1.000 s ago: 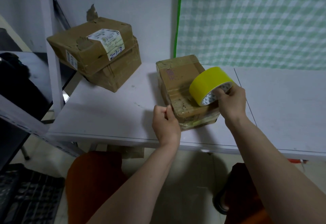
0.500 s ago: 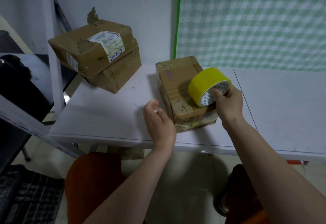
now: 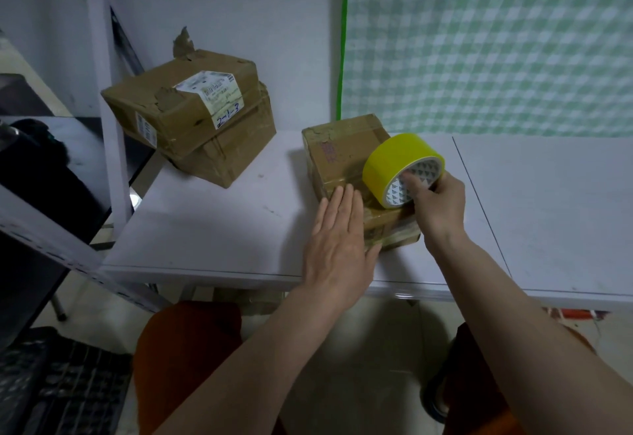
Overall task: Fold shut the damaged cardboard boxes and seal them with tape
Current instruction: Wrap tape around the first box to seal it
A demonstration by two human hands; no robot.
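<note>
Two hands: flat left hand (image 3: 339,239) on scuffed cardboard box (image 3: 337,150), right fingers (image 3: 416,185) around glossy yellow tape roll (image 3: 399,164).

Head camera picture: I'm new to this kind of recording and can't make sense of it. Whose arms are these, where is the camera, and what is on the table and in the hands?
There is no machine here. A person wears a wide-angle camera on the head, looking forward and down, so the two bare arms coming in from the bottom are that person's own.

On the white table lies a small worn cardboard box close to the person. The left hand lies flat, fingers straight, on the box's near left part. The right hand has its grip on a roll of yellow tape, fingers reaching into the core, and holds it over the box top.

Further back on the left, two more battered boxes sit stacked, the upper one carrying a white shipping label. Behind the table hangs a green checked cloth.
</note>
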